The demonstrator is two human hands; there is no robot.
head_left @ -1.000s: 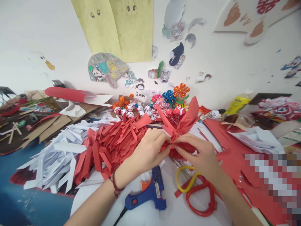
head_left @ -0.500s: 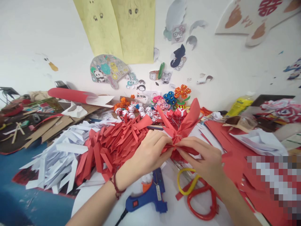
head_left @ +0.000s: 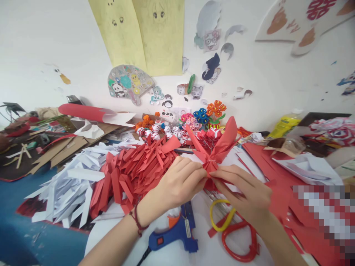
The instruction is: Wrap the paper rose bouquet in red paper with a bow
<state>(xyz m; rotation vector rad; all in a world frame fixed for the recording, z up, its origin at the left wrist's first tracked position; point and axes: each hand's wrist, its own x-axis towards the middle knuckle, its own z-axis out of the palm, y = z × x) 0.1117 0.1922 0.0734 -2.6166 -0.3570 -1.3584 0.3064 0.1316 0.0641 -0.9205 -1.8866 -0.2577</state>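
Note:
Red folded paper [head_left: 226, 142], gathered at its middle with a thin tie, stands upright at the centre with its flaps spread at the top. My left hand [head_left: 180, 181] pinches its lower part from the left. From the right, my right hand [head_left: 245, 188] pinches the same paper, and the fingertips of both hands almost meet. Below the hands lie a blue glue gun [head_left: 173, 234] and scissors with red and yellow handles [head_left: 240, 240]. Thin metal wires [head_left: 215, 199] show partly under the paper.
Piles of folded white strips [head_left: 66, 181] and red strips [head_left: 138, 170] lie to the left. Red sheets [head_left: 277, 192] cover the right side. Small handmade flowers [head_left: 201, 116] and a yellow bottle [head_left: 284, 123] stand along the wall.
My right hand has shifted slightly right and down, its fingers moving along the lower part of the paper. My left hand has turned slightly, its fingers still pinching the paper.

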